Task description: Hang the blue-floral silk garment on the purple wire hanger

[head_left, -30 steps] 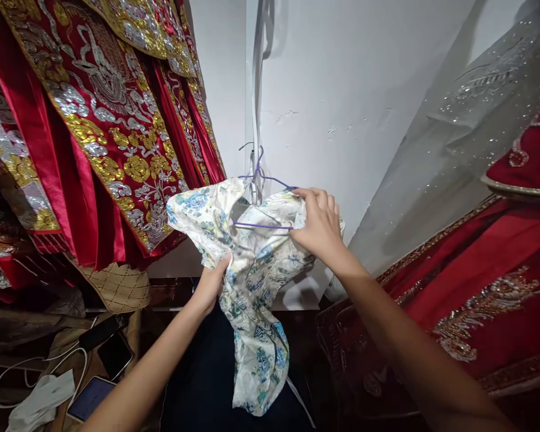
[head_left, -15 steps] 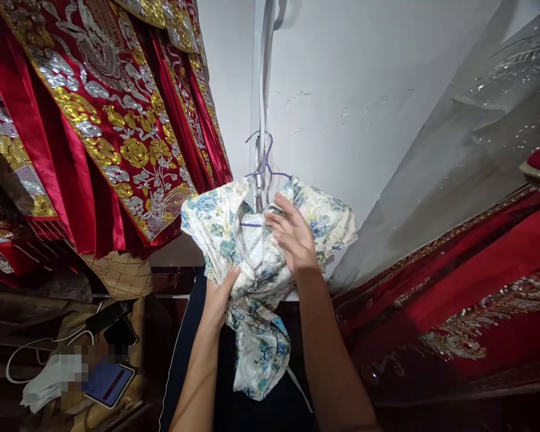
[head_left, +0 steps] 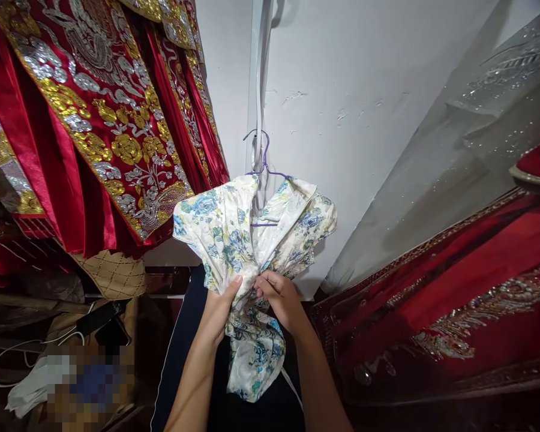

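A white short-sleeved garment with blue and yellow flowers (head_left: pixel 234 237) hangs on a purple hanger (head_left: pixel 266 157) against the wall. My left hand (head_left: pixel 222 309) grips the garment's front at the waist, thumb on top and the other fingers hidden behind the cloth. Close beside it, my right hand (head_left: pixel 279 297) pinches the fabric where the two front edges meet below the neckline. The neckline lies open in a V, with the hanger's lower bar showing inside. Below my hands the lower part of the garment droops in a bunch, and a thin white tie dangles at its right.
Red costumes with gold and silver embroidery (head_left: pixel 130 138) hang at the left. A red beaded garment (head_left: pixel 477 288) and sheer sparkling fabric (head_left: pixel 414 162) are at the right. At lower left, a wooden stool (head_left: pixel 130 336) bears cables, a dark phone and white tissue.
My right hand has come down from the right collar to the front edges and closed on the cloth. The right collar now lies folded outward. My left hand keeps its grip.
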The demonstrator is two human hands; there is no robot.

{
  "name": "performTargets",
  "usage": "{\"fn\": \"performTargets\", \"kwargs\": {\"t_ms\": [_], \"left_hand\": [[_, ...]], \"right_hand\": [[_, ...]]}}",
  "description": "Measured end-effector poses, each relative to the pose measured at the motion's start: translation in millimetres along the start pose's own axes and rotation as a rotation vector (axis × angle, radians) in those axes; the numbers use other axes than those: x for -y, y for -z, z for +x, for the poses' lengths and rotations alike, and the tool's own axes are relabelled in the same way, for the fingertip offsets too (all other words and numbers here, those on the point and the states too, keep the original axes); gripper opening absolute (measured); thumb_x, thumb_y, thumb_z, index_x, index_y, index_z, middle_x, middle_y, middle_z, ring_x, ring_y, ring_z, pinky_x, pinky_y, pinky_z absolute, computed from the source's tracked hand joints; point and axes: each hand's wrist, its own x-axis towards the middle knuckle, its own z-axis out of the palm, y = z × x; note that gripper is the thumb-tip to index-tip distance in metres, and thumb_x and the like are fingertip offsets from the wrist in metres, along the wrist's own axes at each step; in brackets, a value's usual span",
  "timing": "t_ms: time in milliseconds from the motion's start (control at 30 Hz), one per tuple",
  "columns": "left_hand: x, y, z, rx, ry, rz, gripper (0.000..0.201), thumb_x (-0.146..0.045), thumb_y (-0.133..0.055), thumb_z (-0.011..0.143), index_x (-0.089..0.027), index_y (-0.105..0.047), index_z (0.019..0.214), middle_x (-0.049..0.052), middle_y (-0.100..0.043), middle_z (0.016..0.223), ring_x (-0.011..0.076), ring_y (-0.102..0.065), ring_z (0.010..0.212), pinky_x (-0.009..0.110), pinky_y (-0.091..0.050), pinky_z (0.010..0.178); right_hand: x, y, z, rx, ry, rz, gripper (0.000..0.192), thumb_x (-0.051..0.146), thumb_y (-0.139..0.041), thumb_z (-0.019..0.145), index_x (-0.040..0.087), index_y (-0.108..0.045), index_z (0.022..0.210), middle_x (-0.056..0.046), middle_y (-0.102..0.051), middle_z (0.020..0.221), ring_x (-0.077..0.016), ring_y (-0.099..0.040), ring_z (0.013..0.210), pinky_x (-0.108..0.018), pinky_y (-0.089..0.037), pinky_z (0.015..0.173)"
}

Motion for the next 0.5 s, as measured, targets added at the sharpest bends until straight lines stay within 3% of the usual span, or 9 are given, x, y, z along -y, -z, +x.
{"fn": "performTargets", "kwargs": {"t_ms": [100, 167, 200, 267, 367, 500], "left_hand": [[5.2, 6.8, 1.4, -0.205, -0.117, 0.132, 0.073, -0.046, -0.071, 0.087, -0.027, -0.039, 0.150, 0.012, -0.049, 0.151, 0.0285, -0.047, 0.141, 0.044, -0.036, 0.120], [9.3, 5.4, -2.2, -0.381, -0.281, 0.312, 0.080, -0.045, -0.072, 0.086, -0.029, -0.031, 0.152, 0.013, -0.040, 0.156, 0.0282, -0.039, 0.146, 0.044, -0.030, 0.123], [11.3, 2.1, -5.1, -0.416, -0.369, 0.413, 0.081, -0.043, -0.073, 0.085, -0.029, -0.030, 0.152, 0.012, -0.037, 0.157, 0.0283, -0.036, 0.147, 0.043, -0.028, 0.123], [15.0, -8.7, -11.1, -0.291, -0.472, 0.582, 0.065, -0.039, -0.070, 0.087, -0.030, -0.041, 0.145, 0.011, -0.042, 0.152, 0.0284, -0.037, 0.145, 0.042, -0.029, 0.121], [18.9, -27.3, -13.9, 0.022, -0.400, 0.623, 0.026, -0.036, -0.057, 0.096, -0.027, -0.061, 0.120, 0.009, -0.062, 0.124, 0.0259, -0.057, 0.121, 0.038, -0.044, 0.104], [17.6, -39.1, -5.0, 0.073, -0.445, 0.609, 0.012, -0.031, -0.053, 0.097, -0.024, -0.061, 0.102, 0.006, -0.063, 0.102, 0.0223, -0.060, 0.098, 0.033, -0.046, 0.088]], "right_hand": [[2.8, 2.0, -4.5, -0.052, 0.013, -0.012, 0.026, 0.034, -0.050, 0.093, 0.021, -0.057, 0.072, -0.001, -0.059, 0.068, -0.0151, -0.047, 0.060, -0.027, -0.033, 0.057], [6.4, 3.1, -6.3, -0.059, 0.010, -0.031, 0.025, 0.032, -0.050, 0.092, 0.021, -0.056, 0.070, 0.000, -0.059, 0.066, -0.0141, -0.047, 0.059, -0.027, -0.033, 0.057], [8.7, 3.3, -6.6, -0.048, 0.003, -0.035, 0.026, 0.032, -0.050, 0.092, 0.020, -0.057, 0.070, 0.000, -0.059, 0.066, -0.0138, -0.047, 0.059, -0.027, -0.033, 0.057], [13.5, 3.1, -6.8, -0.016, -0.010, -0.020, 0.029, 0.032, -0.049, 0.093, 0.020, -0.058, 0.068, 0.000, -0.059, 0.063, -0.0135, -0.049, 0.058, -0.026, -0.034, 0.058], [17.4, 2.3, -8.4, -0.034, -0.016, 0.022, 0.028, 0.028, -0.048, 0.090, 0.019, -0.060, 0.067, 0.001, -0.057, 0.057, -0.0133, -0.051, 0.056, -0.026, -0.036, 0.057], [18.6, 3.9, -11.8, -0.042, -0.065, 0.080, 0.025, 0.026, -0.049, 0.086, 0.018, -0.063, 0.067, 0.002, -0.055, 0.048, -0.0113, -0.042, 0.045, -0.025, -0.031, 0.050]]}}
